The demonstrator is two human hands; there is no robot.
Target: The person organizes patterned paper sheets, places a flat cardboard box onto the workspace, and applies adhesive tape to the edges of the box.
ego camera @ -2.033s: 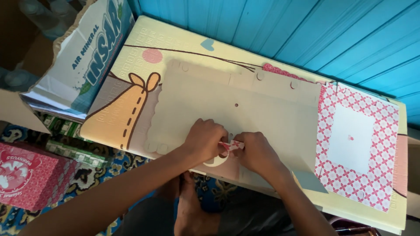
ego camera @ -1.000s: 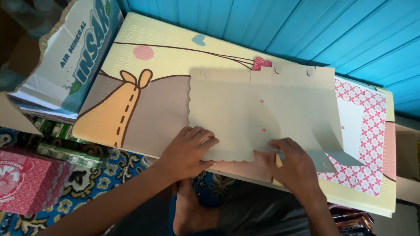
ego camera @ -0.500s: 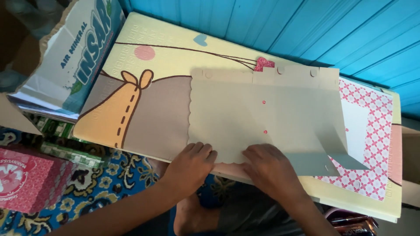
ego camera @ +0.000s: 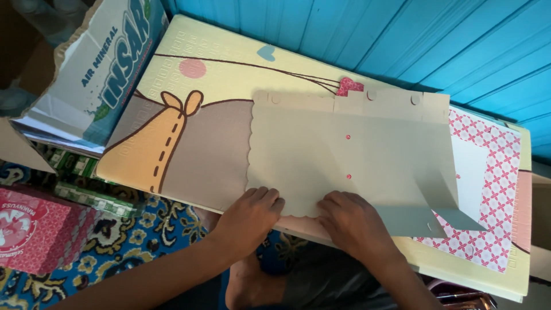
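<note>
Both hands have drawn together at the near edge of the card [ego camera: 344,155] since a second ago, when the right hand was pressing farther right near the folded corner. Now the left hand [ego camera: 249,215] is lying palm down, fingers flat and loose, pressing on the card's scalloped lower edge without gripping anything. Just beside it the right hand [ego camera: 353,221] is resting the same way, open and flat on that edge, holding nothing. That beige card is lying across the mat [ego camera: 189,97], which is showing a cartoon animal and a pink balloon, and its right lower corner is standing folded up over a pink patterned sheet [ego camera: 493,183]. Left of the mat a torn carton [ego camera: 97,69] is leaning, and a red box [ego camera: 34,235] is sitting on the floral floor cloth [ego camera: 143,235].
</note>
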